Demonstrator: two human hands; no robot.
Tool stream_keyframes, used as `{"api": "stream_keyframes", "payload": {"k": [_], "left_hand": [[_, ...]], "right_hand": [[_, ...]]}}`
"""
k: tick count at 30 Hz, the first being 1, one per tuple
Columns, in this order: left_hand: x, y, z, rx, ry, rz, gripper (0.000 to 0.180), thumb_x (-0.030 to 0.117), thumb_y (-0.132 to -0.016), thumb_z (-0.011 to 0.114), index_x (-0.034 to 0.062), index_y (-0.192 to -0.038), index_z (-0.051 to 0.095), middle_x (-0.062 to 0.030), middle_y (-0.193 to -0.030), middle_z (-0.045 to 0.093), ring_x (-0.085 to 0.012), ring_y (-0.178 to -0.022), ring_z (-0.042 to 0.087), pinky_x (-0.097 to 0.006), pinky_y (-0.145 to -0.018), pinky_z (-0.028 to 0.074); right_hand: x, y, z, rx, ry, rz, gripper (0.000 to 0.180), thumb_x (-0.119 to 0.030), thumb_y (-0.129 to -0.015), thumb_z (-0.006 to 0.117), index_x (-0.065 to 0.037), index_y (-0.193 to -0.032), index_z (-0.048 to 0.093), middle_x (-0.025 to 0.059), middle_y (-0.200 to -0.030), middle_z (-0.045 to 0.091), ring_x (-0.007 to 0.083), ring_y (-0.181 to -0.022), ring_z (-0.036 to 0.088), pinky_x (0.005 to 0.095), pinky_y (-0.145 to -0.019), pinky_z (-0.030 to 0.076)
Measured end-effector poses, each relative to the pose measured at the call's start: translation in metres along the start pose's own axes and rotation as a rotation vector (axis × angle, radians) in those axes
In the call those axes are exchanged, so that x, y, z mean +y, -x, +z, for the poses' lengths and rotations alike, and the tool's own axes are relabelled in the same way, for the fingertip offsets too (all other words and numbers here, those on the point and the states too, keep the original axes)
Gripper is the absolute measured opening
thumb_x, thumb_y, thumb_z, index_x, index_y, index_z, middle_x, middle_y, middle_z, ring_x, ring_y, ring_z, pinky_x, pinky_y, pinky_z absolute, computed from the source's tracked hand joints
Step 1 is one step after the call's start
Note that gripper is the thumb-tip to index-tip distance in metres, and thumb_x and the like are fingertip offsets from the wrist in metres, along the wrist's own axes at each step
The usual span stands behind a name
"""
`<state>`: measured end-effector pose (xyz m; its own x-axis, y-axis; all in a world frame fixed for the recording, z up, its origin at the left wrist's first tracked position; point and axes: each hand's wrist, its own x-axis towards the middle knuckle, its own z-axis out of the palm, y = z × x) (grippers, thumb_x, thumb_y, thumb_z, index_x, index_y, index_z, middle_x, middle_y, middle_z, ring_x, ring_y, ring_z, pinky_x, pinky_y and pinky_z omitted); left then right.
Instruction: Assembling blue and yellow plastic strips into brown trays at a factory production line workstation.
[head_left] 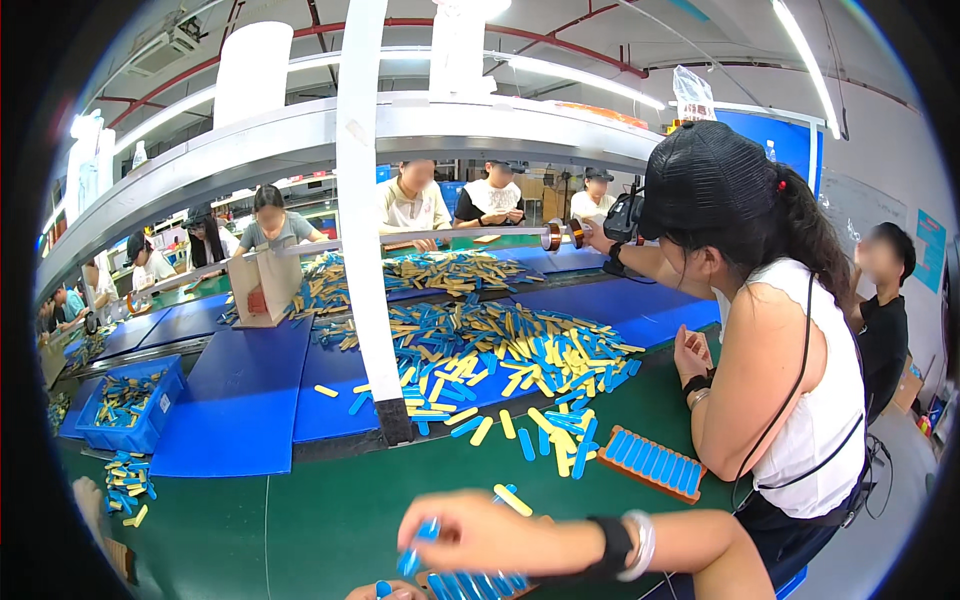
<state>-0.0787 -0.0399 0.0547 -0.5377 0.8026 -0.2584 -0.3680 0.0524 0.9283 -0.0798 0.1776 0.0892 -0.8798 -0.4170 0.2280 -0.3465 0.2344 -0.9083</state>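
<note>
My right hand (478, 536) reaches in from the lower right, with a black band and a silver bangle at the wrist. Its fingers are closed on a small blue strip (409, 563), held over the near table edge. Only the fingertips of my left hand (402, 592) show at the bottom, pinched around another blue strip (383, 589). Beside them, partly under my right hand, lies a brown slotted tray (530, 590) with blue strips in a row. A yellow strip (512, 499) rests on the green table just beyond my right hand.
Blue and yellow strips (560, 365) are heaped across blue boards (235, 400). A white post (362, 200) rises in front. At right, a person leans in beside another filled tray (652, 464); a blue bin (132, 410) stands left. Other people sit across.
</note>
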Motion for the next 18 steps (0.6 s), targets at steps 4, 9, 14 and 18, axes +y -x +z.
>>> {"api": "stream_keyframes", "payload": {"k": [4, 9, 14, 18], "left_hand": [[-0.001, -0.003, -0.004, 0.121, 0.176, -0.127, 0.013, 0.018, -0.095, 0.044, 0.0070, -0.097, 0.049, 0.0063, -0.061, 0.032, -0.0039, -0.046, 0.025, -0.019, -0.041, 0.020], [-0.006, -0.013, -0.007, 0.081, 0.295, -0.092, 0.017, 0.007, -0.091, 0.043, 0.0062, -0.107, 0.047, 0.0024, -0.069, 0.041, -0.0052, -0.051, 0.031, -0.019, -0.045, 0.026], [-0.016, -0.002, -0.016, 0.089, 0.296, -0.079, 0.030, 0.004, -0.091, 0.040, 0.0062, -0.121, 0.042, -0.0027, -0.083, 0.052, -0.0063, -0.055, 0.036, -0.020, -0.048, 0.031], [-0.002, 0.002, 0.000, 0.062, 0.220, -0.033, 0.033, 0.006, -0.094, 0.037, 0.0060, -0.127, 0.036, -0.0076, -0.089, 0.054, -0.0066, -0.055, 0.038, -0.019, -0.048, 0.032]], "right_hand": [[-0.023, -0.037, -0.101, 0.404, 0.147, -0.029, 0.014, -0.010, -0.080, 0.061, -0.005, -0.093, 0.061, 0.0023, -0.071, 0.060, 0.0070, -0.057, 0.057, 0.0216, -0.049, 0.045], [-0.146, -0.094, -0.290, 0.946, 0.725, -0.532, 0.031, -0.016, -0.080, 0.053, -0.004, -0.109, 0.057, 0.0120, -0.080, 0.064, 0.0160, -0.063, 0.061, 0.0281, -0.060, 0.049], [-0.184, -0.123, -0.304, 1.007, 1.113, -0.128, 0.059, -0.005, -0.077, 0.047, -0.021, -0.133, 0.038, 0.0111, -0.098, 0.061, 0.0228, -0.090, 0.058, 0.0344, -0.077, 0.050], [-0.149, -0.088, -0.263, 1.001, 1.114, -0.405, 0.051, 0.002, -0.075, 0.042, -0.016, -0.122, 0.047, 0.0102, -0.090, 0.059, 0.0176, -0.077, 0.056, 0.0302, -0.073, 0.045]]}}
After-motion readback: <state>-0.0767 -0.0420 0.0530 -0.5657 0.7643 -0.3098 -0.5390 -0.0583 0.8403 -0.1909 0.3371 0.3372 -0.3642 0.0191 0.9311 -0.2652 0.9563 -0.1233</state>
